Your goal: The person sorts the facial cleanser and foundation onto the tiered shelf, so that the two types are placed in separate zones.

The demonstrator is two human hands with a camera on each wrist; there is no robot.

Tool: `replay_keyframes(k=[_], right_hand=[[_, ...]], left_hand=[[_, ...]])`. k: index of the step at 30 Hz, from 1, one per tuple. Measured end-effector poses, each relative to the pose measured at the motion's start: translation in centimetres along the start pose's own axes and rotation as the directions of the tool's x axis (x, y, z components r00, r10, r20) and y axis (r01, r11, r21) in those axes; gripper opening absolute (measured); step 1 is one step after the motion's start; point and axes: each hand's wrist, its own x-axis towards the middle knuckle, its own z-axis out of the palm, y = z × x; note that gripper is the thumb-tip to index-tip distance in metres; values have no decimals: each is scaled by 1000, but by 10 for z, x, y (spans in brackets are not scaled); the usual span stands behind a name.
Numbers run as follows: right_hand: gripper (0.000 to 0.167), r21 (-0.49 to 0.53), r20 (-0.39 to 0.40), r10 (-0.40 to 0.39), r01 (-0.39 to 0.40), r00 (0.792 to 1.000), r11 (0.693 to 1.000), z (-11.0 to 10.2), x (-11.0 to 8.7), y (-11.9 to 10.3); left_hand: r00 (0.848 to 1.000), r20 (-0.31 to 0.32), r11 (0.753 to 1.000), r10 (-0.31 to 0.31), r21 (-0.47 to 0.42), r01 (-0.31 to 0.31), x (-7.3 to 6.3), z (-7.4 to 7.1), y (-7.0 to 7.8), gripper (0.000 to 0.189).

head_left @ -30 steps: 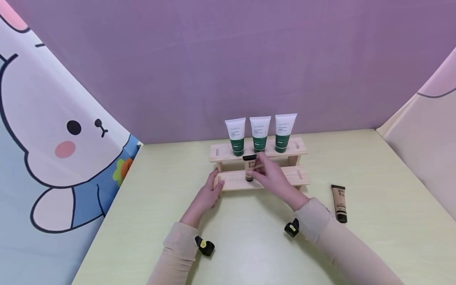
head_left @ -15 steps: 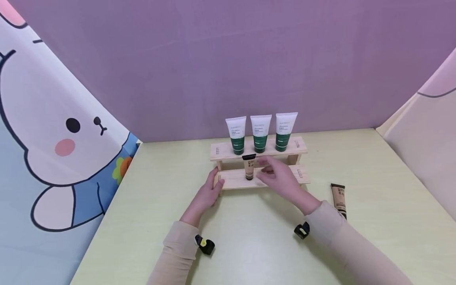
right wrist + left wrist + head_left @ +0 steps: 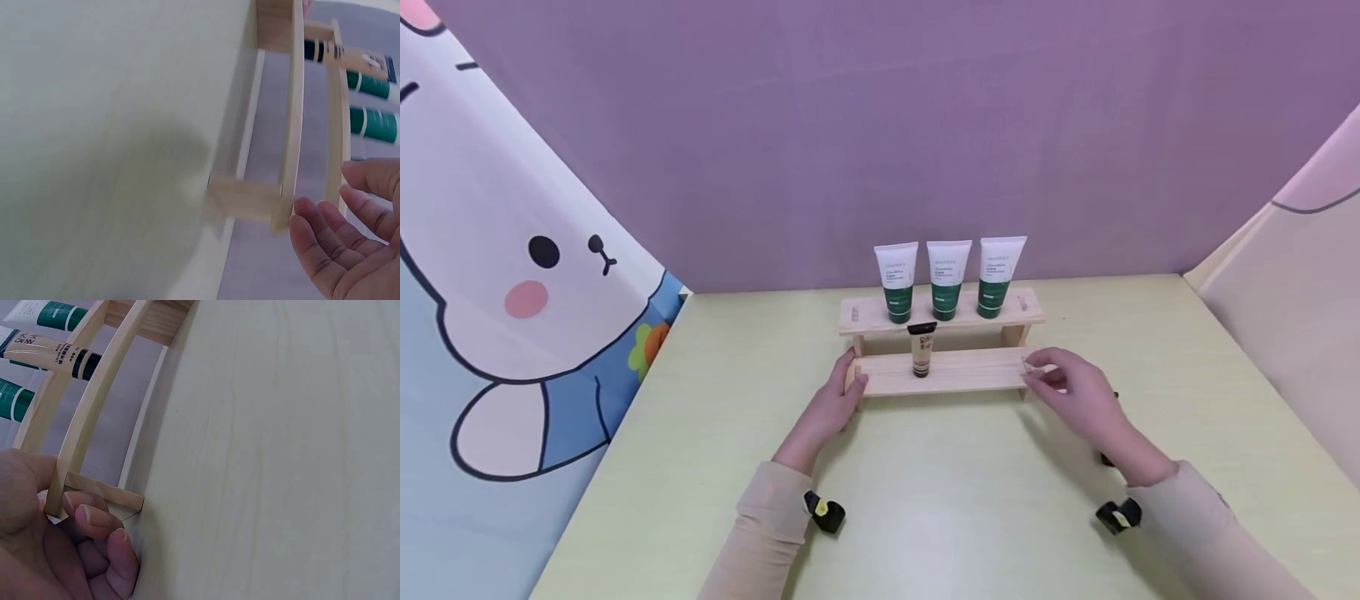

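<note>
A two-step wooden rack [image 3: 970,370] stands on the table. My left hand [image 3: 829,410] grips the left end of its lower shelf, thumb on top; the left wrist view shows fingers curled beneath the shelf [image 3: 94,412]. On that shelf a small tan tube with black ends [image 3: 922,353] stands upright, left of the middle. My right hand [image 3: 1081,398] is at the shelf's right end, its fingers loosely bent and holding nothing. In the right wrist view its fingertips [image 3: 301,228] lie close to the shelf end; whether they touch is unclear.
Three white-and-green tubes [image 3: 947,283] stand upright in a row on the upper shelf. A second tan tube [image 3: 1107,460] lies on the table, mostly hidden by my right forearm. A purple cloth [image 3: 880,142] hangs behind the table.
My right hand let go of the standing tan tube and moved right to the end of the lower shelf. Its forearm now covers most of the lying tube. My left hand keeps its grip.
</note>
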Motion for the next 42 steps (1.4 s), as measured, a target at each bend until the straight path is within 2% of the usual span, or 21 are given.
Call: replay_keyframes(k=[8,17,26,34,42], right_hand=[[20,-93,-31,48,-51,998,994,-33,-28,21],[31,-170,23,145,-139,989,976,-56,-51,46],[47,-213,156,292,-257,944,943,-57,-58,59],[53,-217,201,327,-283,924,934,-53,-55,61],[66,-225,271,366,-311,890,924,-49,-49,64]], left_hand=[[1000,6,1000,0,5,0,0,-1,2,58],[1000,-6,1000,-3,16,3,0,-1,1,57],[1000,5,1000,9,21,-9,0,-1,2,57],[1000,2,1000,19,21,-19,0,0,1,57],[1000,0,1000,3,23,-3,0,0,2,58]])
